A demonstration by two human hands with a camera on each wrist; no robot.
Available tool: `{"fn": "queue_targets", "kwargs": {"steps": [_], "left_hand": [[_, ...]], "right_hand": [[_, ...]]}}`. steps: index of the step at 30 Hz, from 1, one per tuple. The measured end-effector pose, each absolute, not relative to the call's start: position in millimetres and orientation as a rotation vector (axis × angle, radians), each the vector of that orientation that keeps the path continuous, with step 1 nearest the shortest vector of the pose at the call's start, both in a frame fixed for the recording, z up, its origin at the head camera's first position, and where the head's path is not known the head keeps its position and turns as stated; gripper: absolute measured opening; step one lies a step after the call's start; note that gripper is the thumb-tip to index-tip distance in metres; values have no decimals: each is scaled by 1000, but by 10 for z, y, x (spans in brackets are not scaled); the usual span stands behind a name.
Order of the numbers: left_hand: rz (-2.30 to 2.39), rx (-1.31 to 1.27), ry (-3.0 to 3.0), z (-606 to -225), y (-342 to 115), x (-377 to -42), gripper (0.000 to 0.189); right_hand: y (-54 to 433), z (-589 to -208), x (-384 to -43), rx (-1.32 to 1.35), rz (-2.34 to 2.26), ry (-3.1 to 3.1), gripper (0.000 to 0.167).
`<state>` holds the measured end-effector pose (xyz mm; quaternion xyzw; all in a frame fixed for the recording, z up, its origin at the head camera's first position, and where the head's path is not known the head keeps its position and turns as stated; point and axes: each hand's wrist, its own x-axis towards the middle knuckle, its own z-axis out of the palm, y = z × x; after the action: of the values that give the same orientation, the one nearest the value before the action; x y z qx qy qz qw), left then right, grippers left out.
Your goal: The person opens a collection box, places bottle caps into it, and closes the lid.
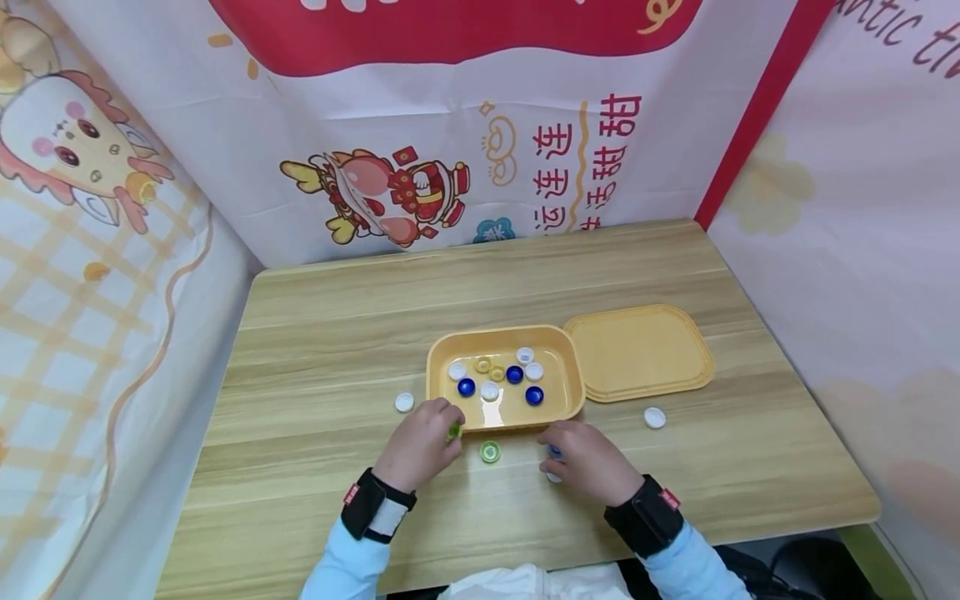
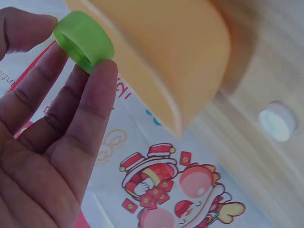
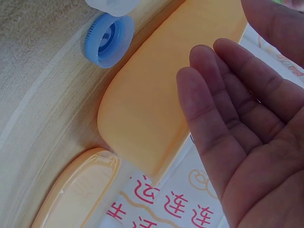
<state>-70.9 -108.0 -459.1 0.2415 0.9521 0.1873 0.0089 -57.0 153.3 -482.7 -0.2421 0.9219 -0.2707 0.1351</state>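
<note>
Left hand: (image 1: 420,447) pinches a green cap (image 2: 85,40) between thumb and fingertips, at the tray's near left corner.
Right hand: (image 1: 592,462) fingers loosely extended, thumb apart, holding nothing; near the tray's near right corner.
By the right hand: a light-blue cap (image 3: 109,40) and a whitish cap (image 3: 114,4), close together on the table (image 1: 315,500).
Second green cap: (image 1: 490,452) on the table, just near of the tray, between the hands.
Yellow tray: (image 1: 442,342) contains four white, three dark-blue and two yellow caps.
Tray lid: (image 1: 639,352) flat, right of the tray.
Outlying white caps: one (image 1: 404,402) left of the tray, another (image 1: 655,417) near of the lid.
</note>
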Motion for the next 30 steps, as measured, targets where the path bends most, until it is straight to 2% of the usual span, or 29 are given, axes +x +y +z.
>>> {"fn": "queue_targets", "kwargs": {"steps": [20, 30], "left_hand": [[511, 943, 2881, -4549, -977, -1287, 17], [411, 825, 2750, -4712, -878, -1454, 20]], "right_hand": [[1569, -4895, -555, -694, -775, 2670, 30], [1578, -4910, -540, -675, -783, 2678, 28]]}}
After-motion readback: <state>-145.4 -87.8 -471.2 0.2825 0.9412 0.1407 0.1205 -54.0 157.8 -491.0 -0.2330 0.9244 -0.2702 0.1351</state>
